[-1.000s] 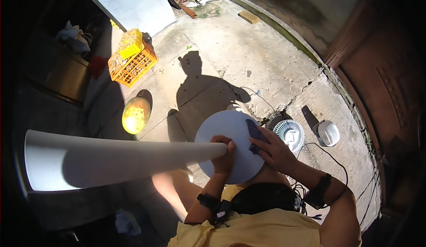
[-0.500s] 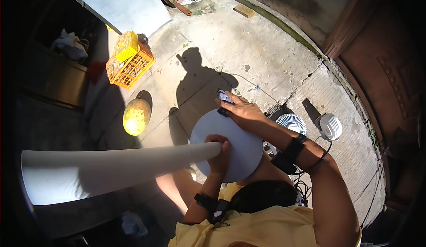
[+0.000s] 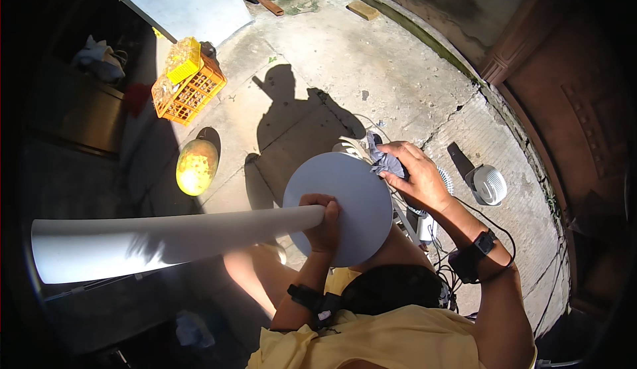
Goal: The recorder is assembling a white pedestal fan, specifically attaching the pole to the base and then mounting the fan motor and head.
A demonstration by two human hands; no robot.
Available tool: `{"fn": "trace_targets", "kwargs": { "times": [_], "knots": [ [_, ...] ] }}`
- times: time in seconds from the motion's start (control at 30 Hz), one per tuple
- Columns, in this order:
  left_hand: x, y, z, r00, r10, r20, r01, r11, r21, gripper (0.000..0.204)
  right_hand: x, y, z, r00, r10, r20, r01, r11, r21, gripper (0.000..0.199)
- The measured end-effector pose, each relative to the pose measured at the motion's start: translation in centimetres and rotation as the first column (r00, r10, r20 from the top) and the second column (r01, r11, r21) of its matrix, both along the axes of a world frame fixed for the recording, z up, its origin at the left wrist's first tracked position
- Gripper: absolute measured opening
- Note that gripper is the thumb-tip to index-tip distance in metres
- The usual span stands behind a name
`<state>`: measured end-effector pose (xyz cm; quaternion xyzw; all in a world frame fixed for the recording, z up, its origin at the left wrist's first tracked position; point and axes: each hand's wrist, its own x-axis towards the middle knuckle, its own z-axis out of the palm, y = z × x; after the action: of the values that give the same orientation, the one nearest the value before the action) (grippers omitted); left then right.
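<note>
A long white pole (image 3: 172,238) lies across the view toward the left, widening toward its far left end. Its narrow end meets a round pale disc (image 3: 361,200), like a stand's base. Wrapped round the pole at the disc, my left hand (image 3: 322,226) is closed. My right hand (image 3: 421,173) pinches a crumpled grey cloth (image 3: 387,163) at the disc's upper right rim. Pale cord-like strands show beside the cloth. Part of a round fan grille (image 3: 446,180) shows behind my right hand, the remainder hidden.
On the concrete to the right stands a small white slatted appliance (image 3: 490,184). A yellow-green melon-like fruit (image 3: 198,166) and an orange crate (image 3: 194,93) sit at the left. Black cables (image 3: 448,279) hang near my right thigh. A brick-like block (image 3: 363,10) lies by the far wall.
My right hand has shifted right and down to the disc's upper right rim, and more of the grey cloth shows. The pole's wide end has risen slightly; my left hand keeps its grip.
</note>
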<state>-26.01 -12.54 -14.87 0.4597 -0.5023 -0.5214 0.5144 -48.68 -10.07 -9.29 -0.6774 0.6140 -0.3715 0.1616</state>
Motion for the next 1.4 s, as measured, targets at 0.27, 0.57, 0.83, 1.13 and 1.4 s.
{"fn": "trace_targets", "kwargs": {
  "times": [0.27, 0.57, 0.83, 1.13, 1.4],
  "knots": [
    [-0.3, 0.4, -0.8, 0.995, -0.068, 0.067, 0.070, 0.997, -0.034, 0.018, 3.9, 7.7, -1.0, 0.964, 0.149, -0.219, -0.143, 0.989, 0.045, 0.021],
    [-0.1, 0.1, -1.0, 0.993, -0.120, -0.020, 0.120, 0.993, -0.020, 0.022, 2.1, 2.5, -1.1, 0.962, 0.026, -0.272, -0.046, 0.997, -0.068, 0.018],
    [0.3, 0.3, -1.4, 0.996, -0.082, 0.036, 0.084, 0.994, -0.070, 0.019, 3.9, 7.7, -1.4, 0.921, 0.289, -0.262, -0.307, 0.951, -0.030, 0.013],
    [-0.1, 0.6, -0.4, 0.980, -0.081, 0.183, 0.105, 0.986, -0.127, 0.018, 2.6, 6.6, -1.9, 0.960, 0.172, -0.220, -0.184, 0.982, -0.036, 0.018],
    [0.4, 0.2, -1.3, 0.996, -0.051, 0.072, 0.055, 0.996, -0.063, 0.019, 1.3, 6.4, -1.9, 0.962, 0.222, -0.160, -0.225, 0.974, -0.006, 0.016]
  ]
}}
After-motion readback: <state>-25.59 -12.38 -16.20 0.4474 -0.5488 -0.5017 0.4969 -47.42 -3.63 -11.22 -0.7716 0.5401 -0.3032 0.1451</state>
